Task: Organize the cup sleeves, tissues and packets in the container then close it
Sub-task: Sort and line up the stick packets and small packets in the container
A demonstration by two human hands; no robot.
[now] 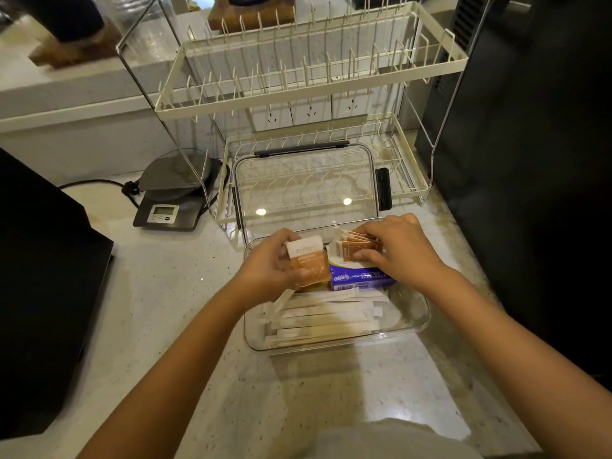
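A clear plastic container (415,326) stands on the counter before me. Several long white paper-wrapped sticks (331,318) lie across its near half. A blue and white tissue pack (359,278) lies behind them. My left hand (270,265) grips a stack of orange and white packets (309,260) at the container's far left. My right hand (399,248) pinches a fan of the same orange packets (354,248) above the tissue pack. The clear lid (304,188) with dark latches leans against the rack behind the container.
A cream wire dish rack (298,91) rises behind the container. A grey digital scale (172,197) with a cord sits at the left. Dark appliances flank both sides: one at the left (43,293), one at the right (530,160). Speckled counter (314,392) stretches toward me.
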